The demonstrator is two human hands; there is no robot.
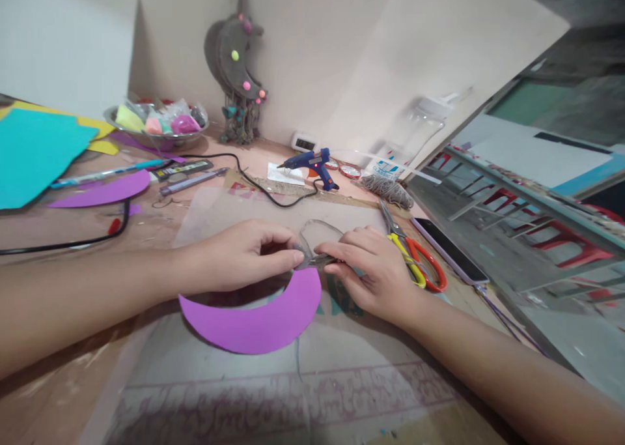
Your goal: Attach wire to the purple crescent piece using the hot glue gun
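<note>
Fingertips of my left hand [258, 253] are pinched on a bit of grey yarn [317, 222], just above the right tip of a purple crescent cutout [258, 324]. My right hand [374, 266] pinches a dark, bunched part of the same yarn, close to the left fingertips. A loop of it arches up between the two hands. Exactly how the yarn meets the crescent's tip is hidden by my fingers. Under the crescent lies a clear plastic sheet [205, 393], and a thin strand trails down over it.
Scissors [420, 259] and a phone [449, 249] lie right of my right hand. Beyond are a blue glue gun [312, 165] with its cord, a grey yarn bundle [388, 191] and a clear bottle [415, 132]. A metal bowl [159, 129], pens and coloured sheets [43, 158] are left. A decorated crescent [239, 60] hangs behind.
</note>
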